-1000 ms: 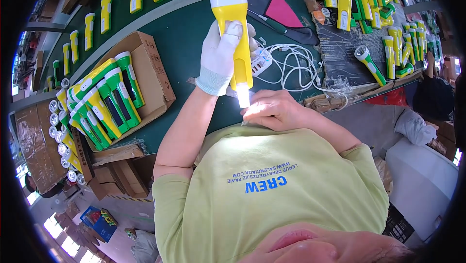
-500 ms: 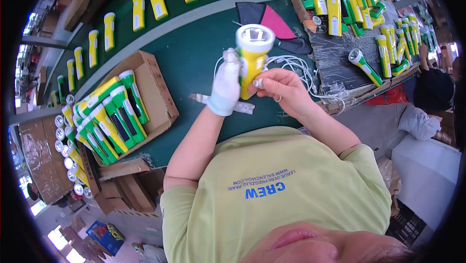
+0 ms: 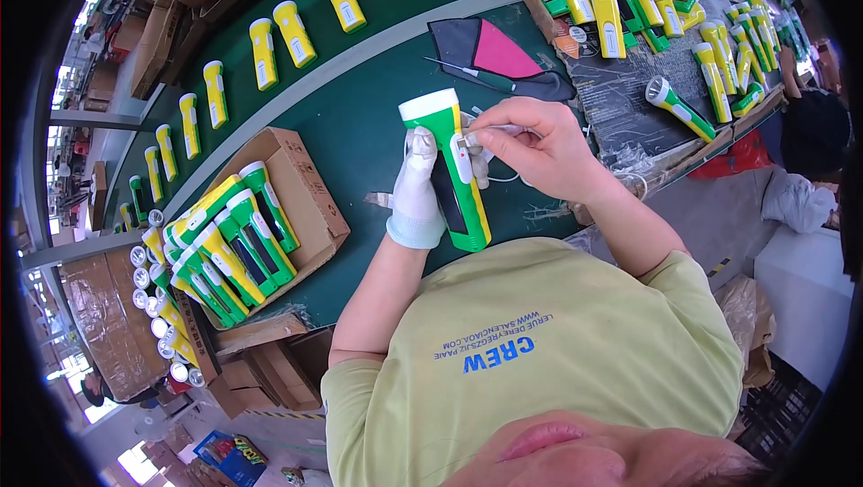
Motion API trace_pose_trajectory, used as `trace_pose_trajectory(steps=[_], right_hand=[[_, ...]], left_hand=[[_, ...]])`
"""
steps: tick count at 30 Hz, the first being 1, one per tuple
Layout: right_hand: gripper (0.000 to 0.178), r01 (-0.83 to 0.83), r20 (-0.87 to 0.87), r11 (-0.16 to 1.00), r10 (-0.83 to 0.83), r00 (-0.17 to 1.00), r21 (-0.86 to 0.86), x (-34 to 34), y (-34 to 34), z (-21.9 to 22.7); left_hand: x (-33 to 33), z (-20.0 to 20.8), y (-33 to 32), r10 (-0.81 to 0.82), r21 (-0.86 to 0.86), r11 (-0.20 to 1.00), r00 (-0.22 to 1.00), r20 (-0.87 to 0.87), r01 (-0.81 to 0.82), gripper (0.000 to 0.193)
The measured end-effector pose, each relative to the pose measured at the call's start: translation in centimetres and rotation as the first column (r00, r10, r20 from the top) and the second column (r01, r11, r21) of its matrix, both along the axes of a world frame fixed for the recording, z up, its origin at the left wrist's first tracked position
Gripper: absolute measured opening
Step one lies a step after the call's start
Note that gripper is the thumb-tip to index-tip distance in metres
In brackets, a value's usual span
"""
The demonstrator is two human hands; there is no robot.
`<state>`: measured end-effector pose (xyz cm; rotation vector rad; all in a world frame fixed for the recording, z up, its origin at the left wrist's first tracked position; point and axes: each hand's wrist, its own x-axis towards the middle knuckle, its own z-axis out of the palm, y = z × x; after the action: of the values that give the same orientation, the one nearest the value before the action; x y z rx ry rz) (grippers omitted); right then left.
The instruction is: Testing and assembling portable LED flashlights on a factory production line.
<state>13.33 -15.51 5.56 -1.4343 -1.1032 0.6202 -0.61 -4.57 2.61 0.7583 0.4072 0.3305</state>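
Carefully steady the green-and-yellow plastic torch above the dark-green bench, wrapped in the white-gloved left hand; align squarely the small white plug apparently pinched in the grip of the bare right hand.

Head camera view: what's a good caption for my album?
Gloved left hand holding a green-and-yellow flashlight, the bare right hand's fingers at its side.

Wears light green short-sleeved T-shirt, blue lettering on chest, large and small print; left hand in white fabric glove, pale bluish cuff.
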Motion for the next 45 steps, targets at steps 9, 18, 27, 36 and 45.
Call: trace_pose_trajectory(steps=[9,18,27,36,45], right_hand=[[0.005,0.042,0.368,0.990,-0.089,0.925,0.133,-0.9,-0.1,0.6],[0.013,0.350,-0.444,0.933,-0.352,0.824,-0.089,5.5,-0.2,-2.9],[0.056,0.003,0.432,0.977,0.091,0.897,-0.213,0.6,-2.1,0.0],[0.055,0.770,0.778,0.628,-0.424,0.464,-0.117,17.9,-14.5,-0.1],[0.057,0.919,0.896,0.227,-0.243,0.373,-0.322,20.9,-21.7,-1.3]], left_hand=[[-0.7,0.2,-1.1,0.250,0.590,0.775,0.967,0.043,-0.227,0.052],[-0.2,1.5,0.5,0.297,0.010,0.953,0.945,0.137,-0.301,0.063],[1.0,-0.8,-0.8,0.213,0.166,0.954,0.955,0.205,-0.249,0.046],[-8.7,0.6,10.0,0.689,0.997,-0.055,0.725,0.002,0.050,0.043],[-17.0,-2.6,14.0,0.970,0.588,-0.094,0.206,-0.127,0.803,0.066]])
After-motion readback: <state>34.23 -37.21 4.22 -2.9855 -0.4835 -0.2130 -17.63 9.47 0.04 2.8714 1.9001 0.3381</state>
